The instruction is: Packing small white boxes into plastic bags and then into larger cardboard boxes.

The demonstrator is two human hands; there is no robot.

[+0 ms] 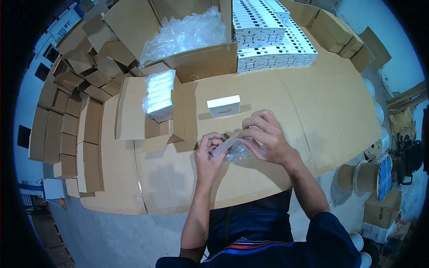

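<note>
Nearest the camera, two bare forearms rising from dark blue sleeves over the near edge of a cardboard-covered worktop (313, 116). Left hand (209, 154) and right hand (264, 136) meeting above the worktop's middle, both closed in a grip on one small item in a clear plastic wrapper (232, 149): left fingers pinching its near-left end, right fingers curled over its far-right end, crinkled film showing between and below them. Wrapped item held just above the cardboard, not resting on it; contents too blurred to tell beyond a pale, flat, grey shape.

Just beyond the hands, a small white box (224, 106) standing alone on the worktop, apart from both hands. Further left, a stack of white boxes in clear film (159, 96), set on a flattened cardboard piece. Behind that, an open brown carton (201, 60) filled with loose transparent plastic bags (187, 31). To its right, at the far edge, a large block of white boxes with black markings (272, 42), stacked in tight rows.

Along the left side, rows of folded brown cartons (71, 111) packed close together. At the lower right, beside the worktop, cable reels (371, 176) on the floor.
</note>
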